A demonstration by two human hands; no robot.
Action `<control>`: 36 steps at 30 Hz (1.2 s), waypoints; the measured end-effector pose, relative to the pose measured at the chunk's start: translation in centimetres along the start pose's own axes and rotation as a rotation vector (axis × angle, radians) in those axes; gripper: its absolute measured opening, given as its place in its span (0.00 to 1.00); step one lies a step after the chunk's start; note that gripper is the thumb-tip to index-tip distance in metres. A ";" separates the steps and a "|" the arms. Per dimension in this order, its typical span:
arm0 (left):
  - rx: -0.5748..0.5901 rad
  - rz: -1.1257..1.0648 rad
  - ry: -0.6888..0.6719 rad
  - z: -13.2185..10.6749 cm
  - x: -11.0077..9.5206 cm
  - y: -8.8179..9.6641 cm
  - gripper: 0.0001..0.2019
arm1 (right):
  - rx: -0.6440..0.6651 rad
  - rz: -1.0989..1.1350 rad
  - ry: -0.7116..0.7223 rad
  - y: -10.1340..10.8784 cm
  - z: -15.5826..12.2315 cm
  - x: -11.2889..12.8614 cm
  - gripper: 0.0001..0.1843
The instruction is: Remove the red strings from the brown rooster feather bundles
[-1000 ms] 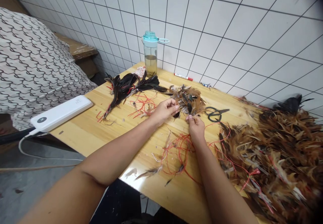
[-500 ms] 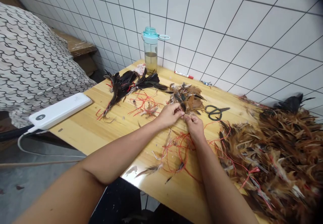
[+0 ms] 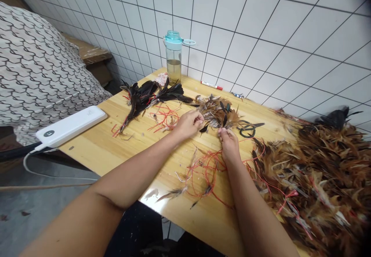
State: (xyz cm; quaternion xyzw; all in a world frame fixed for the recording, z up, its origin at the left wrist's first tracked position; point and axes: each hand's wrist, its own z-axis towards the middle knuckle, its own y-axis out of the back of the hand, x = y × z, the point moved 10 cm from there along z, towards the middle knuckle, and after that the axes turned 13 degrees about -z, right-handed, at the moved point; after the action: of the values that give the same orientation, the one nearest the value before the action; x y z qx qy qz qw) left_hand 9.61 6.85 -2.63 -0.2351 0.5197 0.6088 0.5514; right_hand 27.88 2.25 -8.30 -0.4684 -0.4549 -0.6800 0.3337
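Note:
Both hands work at a small bundle of brown feathers (image 3: 218, 114) lying mid-table. My left hand (image 3: 189, 123) pinches the bundle's left end, fingers curled closed. My right hand (image 3: 228, 143) pinches its lower edge a little to the right, fingers also closed. Loose red string (image 3: 203, 168) lies tangled on the wooden table (image 3: 139, 148) just below my hands. Black scissors (image 3: 247, 129) rest right of the bundle, partly hidden by feathers.
A big heap of brown feathers (image 3: 315, 176) fills the table's right side. Dark feathers (image 3: 147, 94) and more red string (image 3: 165, 118) lie at the back left. A water bottle (image 3: 174, 58) and a red marker (image 3: 211, 85) stand by the tiled wall. A white power bank (image 3: 71, 127) sits at the left edge.
My hands came together at the bundle, then drew apart again. The brown feather bundle has shifted slightly right, over the scissors' handles.

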 end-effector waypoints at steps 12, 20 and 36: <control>0.292 0.116 -0.428 -3.2 -5.4 -5.6 0.12 | 0.071 -0.331 0.214 -1.5 -0.5 0.8 0.10; 0.138 -0.300 -0.166 -1.6 -3.6 -3.4 0.06 | 0.046 -0.305 0.151 -1.4 -0.4 0.5 0.12; 0.064 -0.557 0.261 -1.2 1.6 -4.1 0.05 | 0.072 -0.176 0.085 -1.6 -0.2 0.1 0.17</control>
State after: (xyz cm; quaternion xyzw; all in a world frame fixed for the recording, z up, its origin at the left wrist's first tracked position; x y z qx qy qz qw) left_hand 12.59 5.89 -5.94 -0.4272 0.5207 0.3823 0.6326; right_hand 26.37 2.67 -8.74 -0.3850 -0.5039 -0.7091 0.3083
